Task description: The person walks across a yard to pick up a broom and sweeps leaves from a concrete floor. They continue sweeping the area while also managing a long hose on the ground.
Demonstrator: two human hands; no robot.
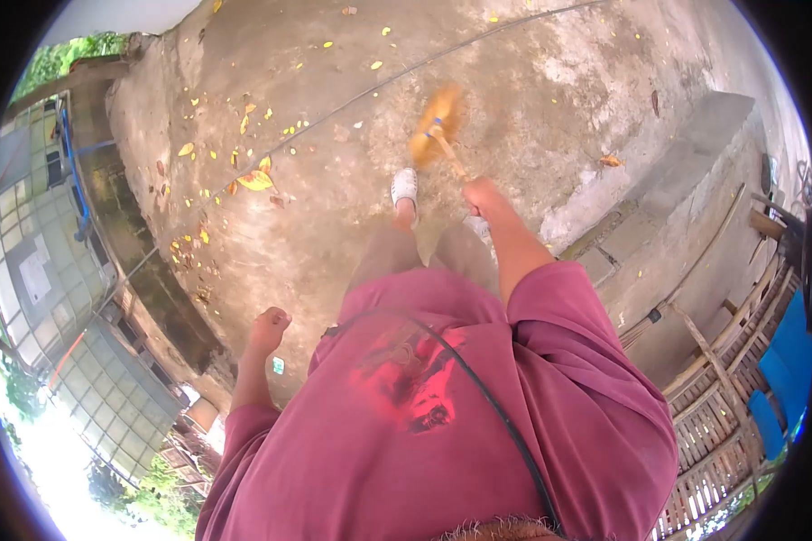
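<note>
My right hand (484,197) is wrapped round the wooden handle of a broom (453,160), out in front of my feet. The broom's orange-yellow bristles are smeared by motion and sit close over the concrete floor (334,144); a blue binding shows where they meet the handle. At my left side, my left hand (271,328) hangs with its fingers curled in, and nothing shows in it. Yellow and brown leaves (255,180) lie scattered on the floor, mostly to the left of the broom.
A dark line (406,70) crosses the floor beyond the broom. A low concrete ledge (686,158) and bamboo slats (704,433) stand on the right. On the left are a low wall (122,207) and a wire-grid container (36,225). My white shoe (405,187) is near the bristles.
</note>
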